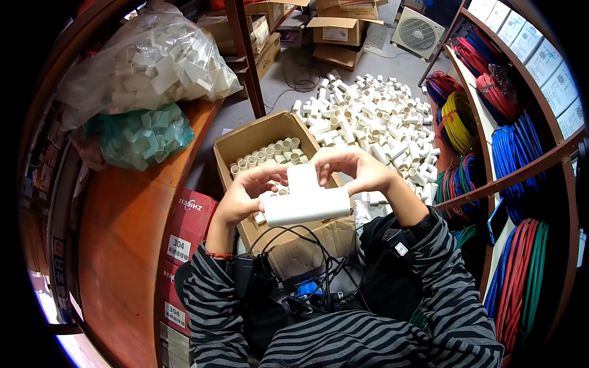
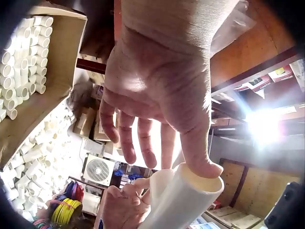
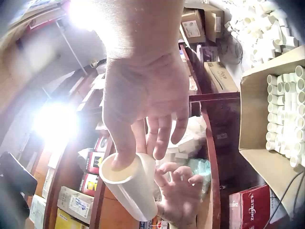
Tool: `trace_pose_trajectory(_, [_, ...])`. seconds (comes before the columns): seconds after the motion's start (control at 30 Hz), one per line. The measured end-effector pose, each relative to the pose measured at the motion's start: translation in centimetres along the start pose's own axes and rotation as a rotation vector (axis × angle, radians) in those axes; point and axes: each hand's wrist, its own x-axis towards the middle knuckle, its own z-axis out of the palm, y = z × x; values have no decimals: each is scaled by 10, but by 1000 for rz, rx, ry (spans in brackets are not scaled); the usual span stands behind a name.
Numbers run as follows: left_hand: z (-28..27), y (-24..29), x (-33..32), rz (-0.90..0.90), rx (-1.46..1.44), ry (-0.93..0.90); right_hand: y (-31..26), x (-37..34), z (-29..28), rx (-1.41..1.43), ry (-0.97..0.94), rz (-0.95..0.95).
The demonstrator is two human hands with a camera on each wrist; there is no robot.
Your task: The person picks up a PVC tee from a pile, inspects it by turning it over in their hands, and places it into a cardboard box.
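Note:
A white plastic pipe tee (image 1: 307, 206) is held up between both hands, its branch pointing away from the body. The left hand (image 1: 241, 191) grips the tee's left end, and in the left wrist view its thumb (image 2: 205, 160) presses at the rim of the open end. On the opposite end sits the right hand (image 1: 363, 170); the right wrist view shows its thumb (image 3: 125, 153) hooked at that opening. Fingers of both hands reach toward the branch. Below the hands, an open cardboard box (image 1: 242, 136) contains rows of white tees (image 1: 264, 154).
Beyond the box, a large heap of white fittings (image 1: 374, 119) covers the floor. Shelves with coiled wire (image 1: 518, 144) stand at the right. A wooden bench (image 1: 126, 245) with bagged fittings (image 1: 162, 64) is at the left, beside red cartons (image 1: 187, 224). Black cables (image 1: 325, 264) lie across the lap.

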Motion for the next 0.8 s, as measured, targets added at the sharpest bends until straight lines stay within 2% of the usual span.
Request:
trace_pose_trajectory(0.37, [-1,-10,1,-1,6,29,11,0,4,261,63,153])
trace_pose_trajectory(0.57, [-1,-10,-5,-148,-22,103,21,-1,1,276,120,207])
trace_pose_trajectory(0.67, [-2,-13,-4,-242,-52,207,26,-3,1,454,152,248])
trace_pose_trajectory(0.77, [-7,-27,-8,-115,-219,218,28,-3,2,460,164,254])
trace_pose_trajectory(0.8, [-5,-20,-7,-152,-152,199,29,-3,3,430,172,255])
